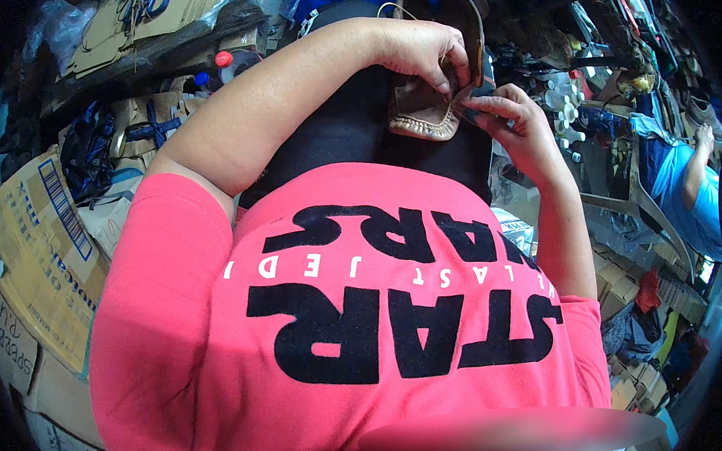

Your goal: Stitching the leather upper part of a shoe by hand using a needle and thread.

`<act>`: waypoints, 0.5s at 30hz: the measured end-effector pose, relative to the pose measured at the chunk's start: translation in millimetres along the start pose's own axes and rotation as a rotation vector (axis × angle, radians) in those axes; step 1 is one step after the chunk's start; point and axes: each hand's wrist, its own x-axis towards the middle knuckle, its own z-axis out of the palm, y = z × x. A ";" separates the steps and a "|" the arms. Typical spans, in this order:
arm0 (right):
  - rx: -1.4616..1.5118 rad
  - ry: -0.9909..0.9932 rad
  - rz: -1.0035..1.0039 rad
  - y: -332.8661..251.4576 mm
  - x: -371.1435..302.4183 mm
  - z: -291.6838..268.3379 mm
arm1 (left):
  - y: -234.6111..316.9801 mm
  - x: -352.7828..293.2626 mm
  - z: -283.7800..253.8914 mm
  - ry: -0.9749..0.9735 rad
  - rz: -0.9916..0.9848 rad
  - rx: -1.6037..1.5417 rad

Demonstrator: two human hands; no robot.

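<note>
A brown leather moccasin-style shoe (414, 102) lies over my dark-clothed lap, with its puckered, stitched toe pointing toward me. My left hand (427, 52) reaches across the shoe, thumb and fingers closed on its side edge near the middle. A pale loop of thread or cord stands up behind that hand. From the right, my right hand (517, 119) meets the same edge, its thumb and forefinger pinched close to the left fingertips. Whatever is between the right fingertips is too small to make out.
Printed cardboard boxes (48, 250) stand at the left. Bottles, one red-capped (223, 59), and cut cardboard sheets (134, 29) lie beyond my left arm. White bottles (562, 96) sit past my right hand. A person in a blue shirt (694, 196) is at the far right.
</note>
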 end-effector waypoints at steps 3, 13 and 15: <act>0.111 -0.103 0.083 18.5 9.8 -3.2 | -0.5 2.3 0.1 -0.001 -0.001 0.005; 0.236 -0.086 0.011 30.1 22.9 7.9 | -1.6 0.5 5.4 0.074 -0.056 0.003; 0.110 0.066 -0.022 24.1 20.9 18.7 | -2.3 -0.2 4.7 0.076 -0.047 0.021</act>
